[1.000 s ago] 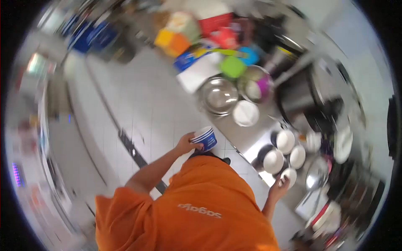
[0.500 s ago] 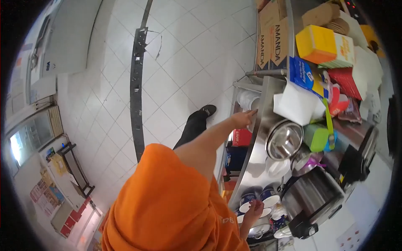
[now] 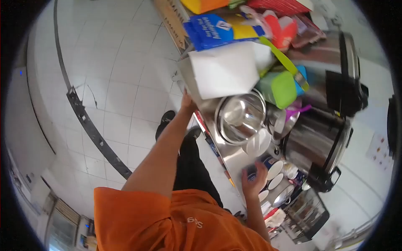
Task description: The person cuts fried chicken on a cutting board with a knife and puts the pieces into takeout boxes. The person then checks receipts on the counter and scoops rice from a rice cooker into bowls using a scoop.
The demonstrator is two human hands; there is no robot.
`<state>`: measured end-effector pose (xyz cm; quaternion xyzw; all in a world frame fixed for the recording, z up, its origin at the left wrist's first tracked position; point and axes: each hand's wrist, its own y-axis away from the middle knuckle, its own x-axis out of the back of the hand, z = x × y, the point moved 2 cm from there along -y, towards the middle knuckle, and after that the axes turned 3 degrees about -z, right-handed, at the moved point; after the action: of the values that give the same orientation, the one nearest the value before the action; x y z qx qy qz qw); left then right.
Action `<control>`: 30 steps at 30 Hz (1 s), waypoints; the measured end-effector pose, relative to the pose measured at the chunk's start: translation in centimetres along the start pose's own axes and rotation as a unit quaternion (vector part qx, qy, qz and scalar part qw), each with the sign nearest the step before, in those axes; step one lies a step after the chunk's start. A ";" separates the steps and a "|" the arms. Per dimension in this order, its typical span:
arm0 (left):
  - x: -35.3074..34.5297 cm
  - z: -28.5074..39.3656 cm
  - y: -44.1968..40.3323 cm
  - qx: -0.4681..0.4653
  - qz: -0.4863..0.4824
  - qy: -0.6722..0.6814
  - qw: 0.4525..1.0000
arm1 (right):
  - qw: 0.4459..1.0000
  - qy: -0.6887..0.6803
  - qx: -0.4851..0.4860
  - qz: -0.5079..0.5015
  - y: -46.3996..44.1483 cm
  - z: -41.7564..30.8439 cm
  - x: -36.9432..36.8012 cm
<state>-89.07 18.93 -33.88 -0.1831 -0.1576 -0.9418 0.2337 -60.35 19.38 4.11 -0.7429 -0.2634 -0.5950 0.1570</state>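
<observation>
My left hand (image 3: 187, 101) is at the front edge of the steel counter (image 3: 234, 161), beside the white box. Its fingers are mostly hidden, so I cannot make out what they touch. Lower on the counter, my right hand (image 3: 256, 180) curls round a dark blue tub (image 3: 251, 172), fingers on its side. Close by stand another blue-and-white tub (image 3: 275, 169) and several white-topped ones. Between my hands sit nested steel bowls (image 3: 240, 119) and a white bowl (image 3: 257, 143).
Behind the bowls are a green container (image 3: 282, 90) and two large steel pressure cookers (image 3: 312, 140). A white box (image 3: 222, 71) and a blue packet (image 3: 213, 31) lie farther up. A dark strip (image 3: 96, 138) crosses the tiled floor.
My view has swung toward the counter and closer. My left hand has moved from the shelf opening to the counter edge by the white box. My right hand now wraps the blue tub.
</observation>
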 end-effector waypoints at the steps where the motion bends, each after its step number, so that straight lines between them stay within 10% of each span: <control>1: 0.6 0.4 1.4 -0.016 0.001 -0.038 0.999 | 0.998 0.040 0.040 0.017 -1.1 -1.1 0.0; 5: 6.2 7.2 9.2 0.081 -0.114 -0.290 0.947 | 0.993 0.109 0.049 0.019 -2.8 2.1 -3.6; 7: 8.4 11.3 13.9 0.137 -0.159 -0.180 0.961 | 0.995 0.088 0.051 -0.015 -2.6 2.4 -2.2; 9: 11.5 19.2 18.9 -0.003 -0.261 -0.114 0.959 | 0.988 -0.146 0.005 -0.043 -1.0 3.0 0.1; 11: 13.7 30.3 22.4 0.059 -0.287 0.025 0.956 | 0.926 -0.366 -0.079 -0.049 1.6 1.5 3.9; 14: 14.3 44.4 23.1 -0.154 -0.155 0.042 0.975 | 0.730 -0.638 -0.178 -0.170 4.9 0.5 8.3; 17: 12.8 49.9 23.3 -0.226 -0.336 -0.041 0.913 | 0.608 -0.751 -0.100 -0.236 6.3 0.5 13.2; 30: 10.4 53.5 24.3 -0.306 -0.318 -0.081 0.894 | 0.642 -0.753 -0.039 -0.135 8.7 1.1 15.8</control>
<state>-71.02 14.92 22.85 -0.2611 0.0701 -0.9496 -0.1588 -52.03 16.15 19.85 -0.8962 -0.3642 0.1460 -0.2070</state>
